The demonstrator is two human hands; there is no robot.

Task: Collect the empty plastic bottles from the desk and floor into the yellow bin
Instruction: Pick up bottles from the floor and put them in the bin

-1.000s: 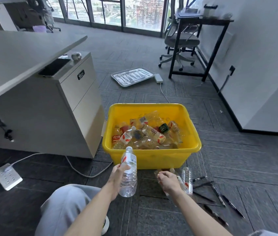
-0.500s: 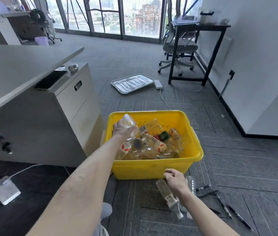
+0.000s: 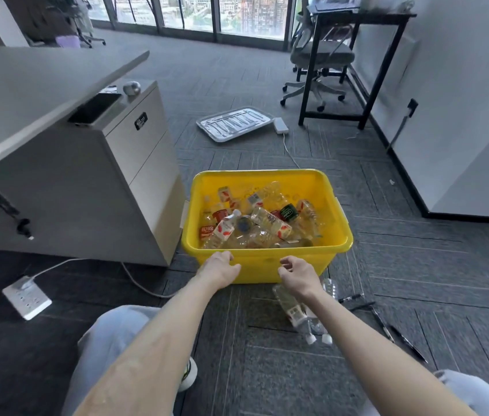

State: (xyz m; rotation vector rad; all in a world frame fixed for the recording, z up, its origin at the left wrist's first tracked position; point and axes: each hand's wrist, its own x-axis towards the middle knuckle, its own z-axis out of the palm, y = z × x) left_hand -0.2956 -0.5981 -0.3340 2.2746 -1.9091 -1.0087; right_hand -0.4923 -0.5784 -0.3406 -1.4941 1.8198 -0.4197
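The yellow bin stands on the carpet with several empty plastic bottles piled inside. My left hand hovers at the bin's front rim with its fingers loosely curled and nothing in it. My right hand is just in front of the bin's front wall, fingers relaxed and empty. Below my right wrist a clear bottle with a red-and-white label lies on the floor, and a second clear bottle lies beside it. My forearm hides part of both.
A grey desk with a drawer cabinet stands left of the bin. A white power strip and its cable lie at the lower left. Several pens are scattered right of the floor bottles. A metal tray, black table and office chair sit farther back.
My left hand let the bottle go into the bin and drew back to the bin's front rim. My right hand lifted off the floor bottle and moved toward the bin.
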